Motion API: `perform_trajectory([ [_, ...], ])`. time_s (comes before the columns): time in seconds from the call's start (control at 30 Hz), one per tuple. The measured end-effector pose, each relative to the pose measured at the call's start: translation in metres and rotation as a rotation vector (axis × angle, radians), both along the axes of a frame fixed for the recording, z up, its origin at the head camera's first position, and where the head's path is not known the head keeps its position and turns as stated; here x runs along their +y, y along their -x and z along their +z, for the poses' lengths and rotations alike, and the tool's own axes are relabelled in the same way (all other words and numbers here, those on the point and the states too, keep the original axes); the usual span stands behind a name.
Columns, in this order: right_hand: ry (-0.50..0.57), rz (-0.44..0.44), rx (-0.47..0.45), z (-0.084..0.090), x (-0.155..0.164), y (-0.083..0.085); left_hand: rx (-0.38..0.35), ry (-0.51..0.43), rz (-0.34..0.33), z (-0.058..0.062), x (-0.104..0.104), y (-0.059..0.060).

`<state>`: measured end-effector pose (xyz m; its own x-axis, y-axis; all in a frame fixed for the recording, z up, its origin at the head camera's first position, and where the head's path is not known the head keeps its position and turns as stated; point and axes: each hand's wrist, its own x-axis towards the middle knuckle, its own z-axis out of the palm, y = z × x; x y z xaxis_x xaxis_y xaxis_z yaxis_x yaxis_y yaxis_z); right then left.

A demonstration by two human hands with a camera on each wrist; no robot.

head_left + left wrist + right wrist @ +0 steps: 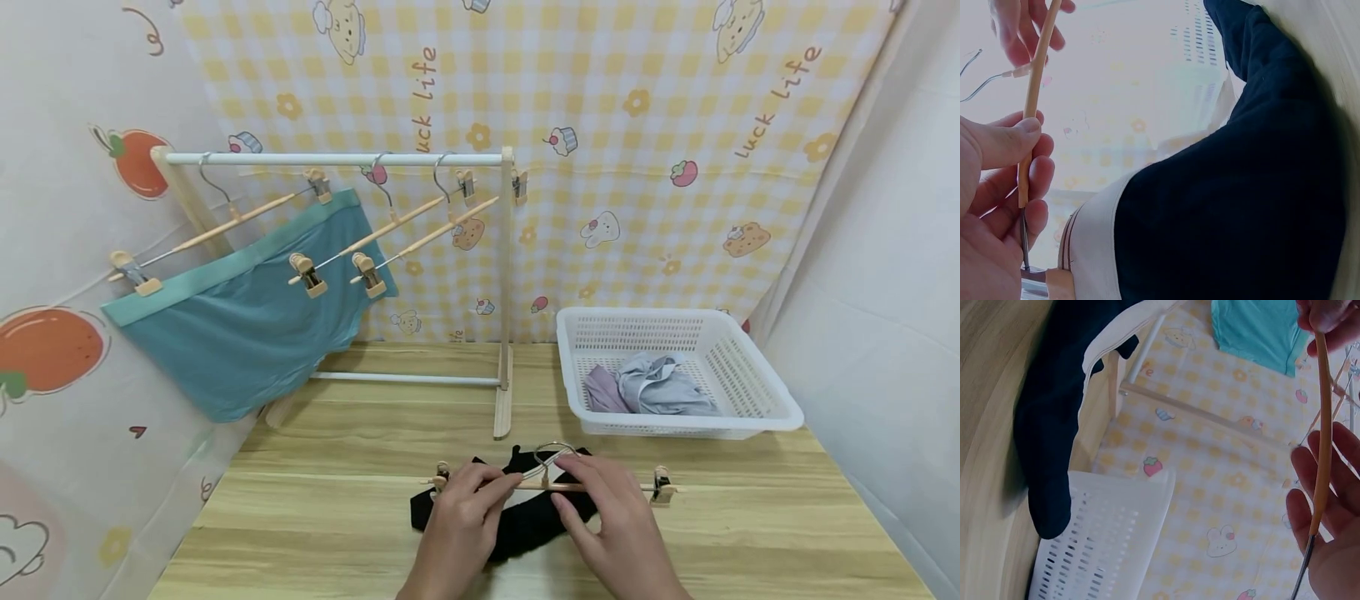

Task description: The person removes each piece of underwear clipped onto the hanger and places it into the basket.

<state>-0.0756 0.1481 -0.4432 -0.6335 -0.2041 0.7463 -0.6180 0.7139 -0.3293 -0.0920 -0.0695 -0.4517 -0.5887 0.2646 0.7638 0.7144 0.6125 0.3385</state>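
Note:
A wooden clip hanger (567, 488) with a metal hook is held level above black underpants (528, 529) that have a white waistband (1094, 244). At its left end, a clip (1060, 284) is on that waistband; the garment's other end droops free. The clip at the right end (662, 486) bears no cloth. My left hand (461, 525) pinches the hanger's bar between thumb and fingers, left of the hook. My right hand (622, 525) is by the bar right of the hook, its fingers (1338, 494) loosely extended behind it.
On the left stands a rack (333, 159) with two bare clip hangers and one bearing teal underpants (262, 308). A white basket (757, 412) at the back right contains a grey-blue cloth (660, 387) and a purple cloth (603, 390). All stand on a wooden table (750, 517).

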Motion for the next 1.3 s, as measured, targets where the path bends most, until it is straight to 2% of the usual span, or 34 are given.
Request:
perform_trajectory([
  [0.2,-0.064,0.018,0.034,-0.005,-0.002,0.004,0.025,0.022,-0.004,0.001,0.003,-0.001],
  [0.63,-0.06,0.006,0.031,-0.006,-0.004,0.004,0.013,0.0,-0.013,0.004,0.003,-0.004],
  [0.93,-0.045,-0.027,0.014,-0.006,0.002,0.004,-0.052,-0.024,-0.097,0.01,0.001,-0.006],
  [1.03,-0.037,-0.032,0.011,-0.005,0.004,0.005,-0.03,-0.069,-0.118,0.014,-0.001,-0.007],
  [1.17,-0.016,-0.037,0.024,-0.003,0.007,0.007,0.057,-0.21,-0.123,0.017,-0.005,-0.006],
  [1.23,-0.002,-0.037,0.027,-0.002,0.009,0.008,0.082,-0.277,-0.093,0.019,-0.006,-0.005],
  [1.3,0.015,-0.035,0.029,-0.002,0.011,0.009,0.067,-0.318,-0.039,0.02,-0.009,-0.005],
])
